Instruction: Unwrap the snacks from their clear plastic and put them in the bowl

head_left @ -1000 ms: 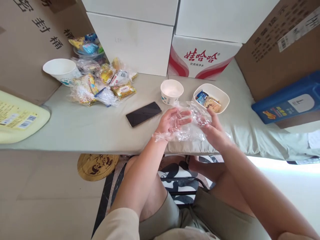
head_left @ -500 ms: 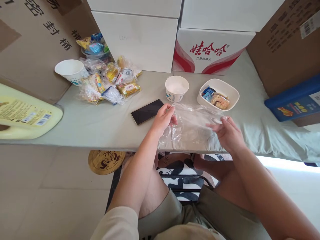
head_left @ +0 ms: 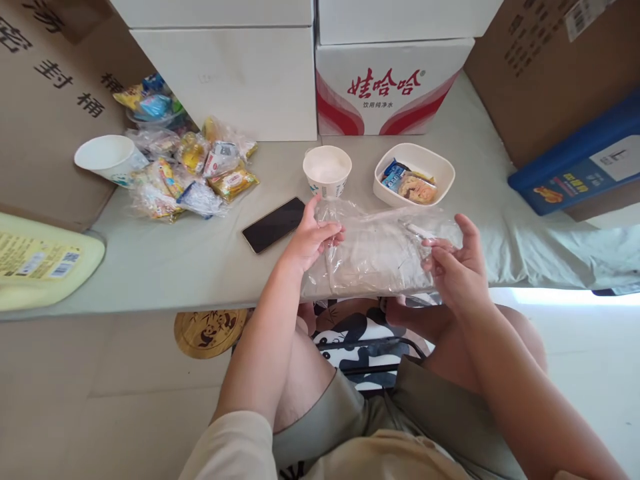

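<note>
A clear plastic bag [head_left: 377,250] is stretched between my two hands near the table's front edge. My left hand [head_left: 317,235] pinches its left side, thumb against fingers, with the index finger pointing up. On the right, my right hand [head_left: 457,260] grips the bag's other side between thumb and fingers, its index finger raised. Just behind the bag stand a paper cup [head_left: 327,175] and a white plastic bowl [head_left: 443,175] holding a few wrapped snacks [head_left: 413,187]. A black phone [head_left: 274,225] lies left of my left hand.
Several wrapped snacks [head_left: 197,170] are heaped at the left, beside a tilted paper cup [head_left: 107,157]. A yellow-green jug [head_left: 45,263] lies at the left edge. White boxes [head_left: 395,87] line the back. A blue package [head_left: 585,160] lies at the right.
The view has shifted, so table things appear further left. My index fingers have lifted, and the bag is spread wider and flatter between my hands.
</note>
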Demonstrator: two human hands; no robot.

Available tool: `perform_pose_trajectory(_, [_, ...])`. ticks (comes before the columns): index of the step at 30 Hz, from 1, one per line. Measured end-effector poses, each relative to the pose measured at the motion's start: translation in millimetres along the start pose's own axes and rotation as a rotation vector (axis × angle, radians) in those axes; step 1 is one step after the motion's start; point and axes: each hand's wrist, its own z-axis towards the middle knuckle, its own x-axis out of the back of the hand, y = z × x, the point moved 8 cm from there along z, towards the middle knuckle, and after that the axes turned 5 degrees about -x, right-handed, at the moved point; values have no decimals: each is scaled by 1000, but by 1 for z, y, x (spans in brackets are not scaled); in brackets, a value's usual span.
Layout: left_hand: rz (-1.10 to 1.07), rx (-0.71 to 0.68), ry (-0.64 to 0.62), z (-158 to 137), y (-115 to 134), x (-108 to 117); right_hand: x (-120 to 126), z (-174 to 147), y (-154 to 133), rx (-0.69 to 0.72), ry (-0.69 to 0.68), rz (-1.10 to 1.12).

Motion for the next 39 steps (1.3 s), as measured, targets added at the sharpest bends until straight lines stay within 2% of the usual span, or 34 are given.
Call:
perform_pose_trajectory(4, [91, 3, -212, -11, -3, -6, 12, -5, -1, 14, 78, -70])
perform_pose_trajectory(6, [209, 19, -263, -16, -7, -6, 18, -10, 3, -15, 110, -104])
perform_pose_trajectory(10, [420, -116, -115, -14, -3, 7, 29, -17, 13, -12, 102, -214])
perform_pose_trajectory(14, [614, -234, -25, -11, 3, 9, 43, -21, 13, 102, 133, -611])
perform_pose_trajectory(18, [873, -354, 69, -13, 15, 5, 47, -42, -12, 323, 281, -918])
perform_pose_trajectory(20, [879, -424, 106, -17, 24, 2, 45, -59, -26, 392, 287, -984])
perform_pose_trajectory(21, [838, -456, 93, -18, 27, -1, 43, -65, -28, 365, 218, -988])
perform_pose_trajectory(22, [774, -479, 56, -20, 30, -4, 39, -69, -25, 284, 84, -953])
perform_pose_trajectory(24, [620, -452, -51, -20, 28, -11, 23, -83, 0, -31, -390, -761])
perform_pose_trajectory(25, [555, -389, -107, -19, 24, -14, 13, -98, 14, -215, -659, -632])
perform_pose_trajectory(26, [511, -294, -161, -18, 16, -17, 6, -112, 22, -371, -860, -516])
perform_pose_trajectory(27, [489, -180, -214, -18, 6, -21, 3, -119, 26, -473, -946, -428])
perform_pose_trajectory(28, [486, -65, -263, -18, -4, -25, 3, -116, 28, -516, -905, -370])
perform_pose_trajectory(31, [546, 164, -381, -21, -27, -38, 12, -79, 29, -455, -397, -240])
perform_pose_trajectory(32, [568, 200, -411, -23, -31, -41, 6, -73, 31, -437, -306, -186])
perform_pose_trajectory(33, [581, 224, -438, -25, -33, -44, -8, -70, 35, -440, -313, -145])
perform_pose_trajectory(35, [553, 251, -483, -30, -33, -48, -47, -72, 44, -480, -493, -116])
perform_pose_trajectory(37, [413, 271, -502, -37, -28, -47, -80, -83, 52, -549, -702, -133])
perform_pose_trajectory(39, [208, 265, -463, -42, -17, -41, -99, -94, 53, -582, -848, -108])
